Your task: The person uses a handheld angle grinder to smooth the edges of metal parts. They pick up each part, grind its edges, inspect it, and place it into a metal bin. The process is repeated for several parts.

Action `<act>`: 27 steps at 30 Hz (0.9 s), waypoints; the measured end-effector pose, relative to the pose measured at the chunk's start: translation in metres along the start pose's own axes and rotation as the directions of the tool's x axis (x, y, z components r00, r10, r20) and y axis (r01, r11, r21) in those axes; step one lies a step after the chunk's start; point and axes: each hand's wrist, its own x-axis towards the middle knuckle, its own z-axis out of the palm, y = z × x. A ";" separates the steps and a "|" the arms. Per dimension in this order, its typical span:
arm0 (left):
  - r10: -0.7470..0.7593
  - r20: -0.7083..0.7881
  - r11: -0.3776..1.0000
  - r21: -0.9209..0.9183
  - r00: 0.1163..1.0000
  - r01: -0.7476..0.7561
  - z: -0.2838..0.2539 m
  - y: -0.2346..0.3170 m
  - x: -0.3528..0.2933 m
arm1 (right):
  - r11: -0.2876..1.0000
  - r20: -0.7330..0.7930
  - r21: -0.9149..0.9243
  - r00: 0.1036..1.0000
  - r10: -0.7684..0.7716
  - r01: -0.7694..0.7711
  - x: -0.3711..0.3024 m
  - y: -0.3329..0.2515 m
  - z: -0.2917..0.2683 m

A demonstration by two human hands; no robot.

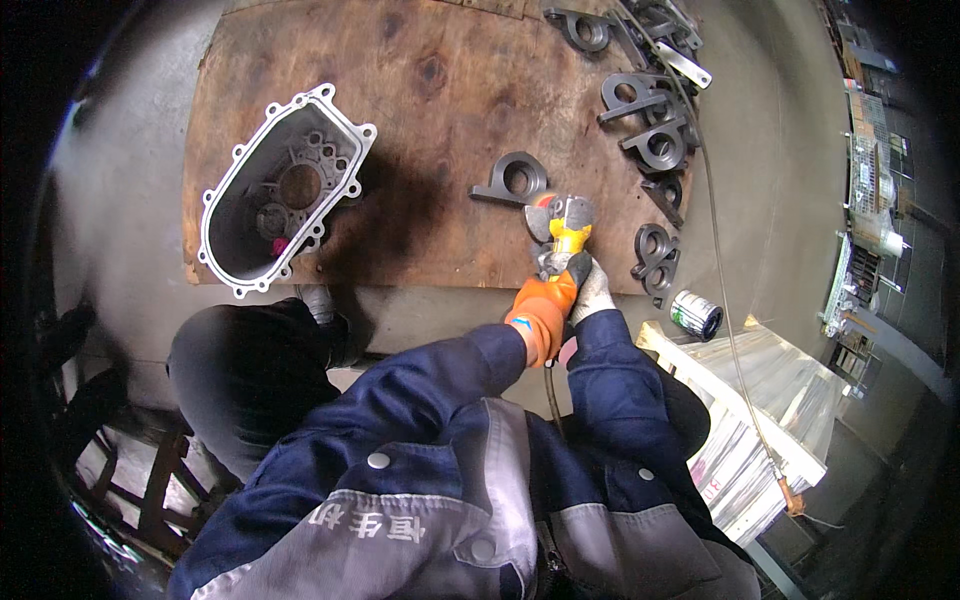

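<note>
Both my hands are on a yellow angle grinder (569,238) at the near side of a wooden board. My left hand (541,312), in an orange glove, is closed round the grinder's rear part. Pressed close on its right, my right hand (594,291), in a pale glove with a dark patch, also grips the tool; its fingers are partly hidden. Just beyond the grinder's head, a dark metal bracket (519,178) with a round hole lies on the board. The grinder's disc is close to the bracket's near right end; whether they touch, I cannot tell.
On the left of the wooden board (430,110) stands a large open metal housing (203,225). Several similar brackets (660,147) lie along the right edge, with a hose (712,200) beside them. A can (696,314) and a wooden crate (760,400) are at the near right.
</note>
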 end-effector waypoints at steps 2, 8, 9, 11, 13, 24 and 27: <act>0.023 -0.161 0.999 -0.042 0.987 -0.031 0.003 -0.002 -0.005 | 0.999 -0.097 -0.028 0.995 0.027 -0.030 0.001 0.003 0.015; -0.176 -0.551 0.965 -0.259 0.816 0.033 0.012 0.021 -0.033 | 0.843 0.101 -0.538 0.993 0.068 -0.004 -0.004 0.015 0.106; -0.173 -0.560 0.961 -0.277 0.810 0.013 0.009 0.026 -0.035 | 0.796 0.100 -0.606 0.993 0.059 0.014 -0.005 0.016 0.116; -0.149 -0.617 0.947 -0.315 0.773 -0.069 0.004 0.033 -0.040 | 0.781 0.040 -0.624 0.997 0.066 -0.026 -0.009 0.015 0.123; -0.150 -0.542 0.965 -0.261 0.827 0.004 0.001 0.036 -0.042 | 0.806 0.042 -0.591 0.996 0.073 -0.034 -0.010 0.013 0.117; -0.172 -0.186 0.985 -0.027 0.967 0.171 0.008 0.031 -0.013 | 0.998 0.017 0.059 0.999 -0.027 0.026 -0.026 -0.009 0.038; -0.199 -0.101 0.977 0.062 0.975 0.206 -0.002 0.033 0.009 | 0.985 0.093 -0.163 0.995 -0.040 0.055 -0.004 -0.020 0.036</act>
